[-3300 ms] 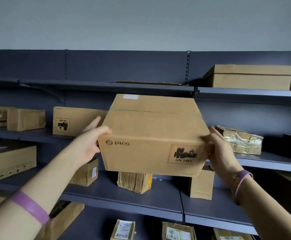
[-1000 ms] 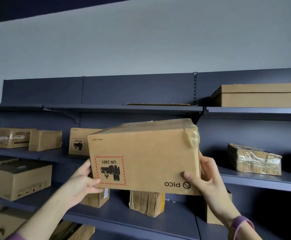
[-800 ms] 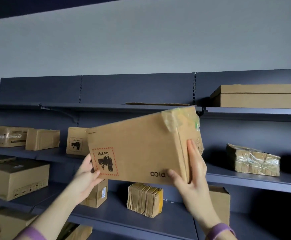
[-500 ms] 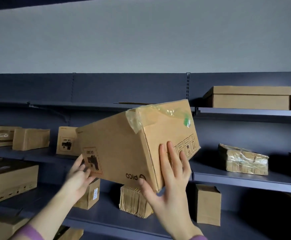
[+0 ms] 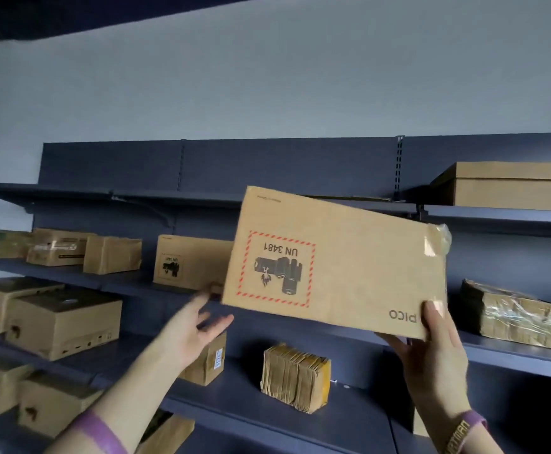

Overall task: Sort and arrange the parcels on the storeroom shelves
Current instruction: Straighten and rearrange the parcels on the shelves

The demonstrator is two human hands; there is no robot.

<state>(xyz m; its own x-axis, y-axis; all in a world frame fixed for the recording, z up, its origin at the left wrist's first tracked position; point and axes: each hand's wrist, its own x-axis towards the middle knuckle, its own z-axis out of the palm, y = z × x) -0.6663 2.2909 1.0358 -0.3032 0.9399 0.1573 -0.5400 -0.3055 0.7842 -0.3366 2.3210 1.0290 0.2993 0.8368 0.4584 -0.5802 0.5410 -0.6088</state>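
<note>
You are facing a dark blue shelving unit (image 5: 267, 165). Its top shelf (image 5: 497, 217) is carrying a flat lidded box (image 5: 510, 183) at the right. The middle shelf (image 5: 513, 357) is holding a row of cartons (image 5: 112, 255) at the left and a film-wrapped parcel (image 5: 519, 316) at the right. The lower shelf (image 5: 349, 414) is bearing a small carton (image 5: 207, 362) and an envelope bundle (image 5: 295, 378).

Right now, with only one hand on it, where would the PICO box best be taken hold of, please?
Its lower left corner, from the left and underneath. The PICO box hangs tilted, held only at its lower right corner by the right hand; the open left hand is just beside that unsupported end.
</note>
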